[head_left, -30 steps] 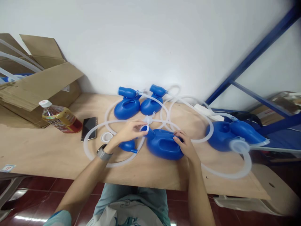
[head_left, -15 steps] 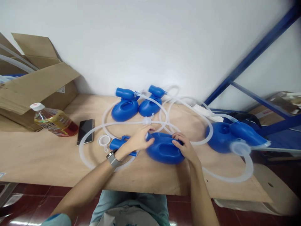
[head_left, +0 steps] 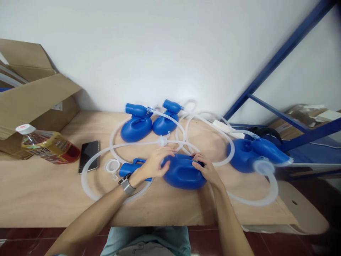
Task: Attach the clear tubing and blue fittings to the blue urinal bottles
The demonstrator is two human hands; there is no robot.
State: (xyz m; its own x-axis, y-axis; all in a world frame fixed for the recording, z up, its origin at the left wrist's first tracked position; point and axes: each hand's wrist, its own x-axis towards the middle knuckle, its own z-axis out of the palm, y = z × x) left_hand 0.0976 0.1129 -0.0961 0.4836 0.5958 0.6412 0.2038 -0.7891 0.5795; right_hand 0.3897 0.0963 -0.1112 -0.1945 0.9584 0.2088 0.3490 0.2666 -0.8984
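Left hand [head_left: 154, 164] has come down from the white tube end, fingers now curled over the left end of the blue plastic container [head_left: 183, 172]; right hand [head_left: 205, 168] stays clamped on its right end. Container lies flat on the surface [head_left: 48, 192] near the front edge, amid clear tubing [head_left: 112, 147]; work reads as shifted from tube to container body

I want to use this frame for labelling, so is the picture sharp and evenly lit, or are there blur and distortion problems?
Head view: light is soft and even, with a mild bright patch on the white wall; the blue plastic container between the left hand and right hand is fairly sharp; the edges bend from the wide lens, and the blue container with the clear hose on the right looks smeared.
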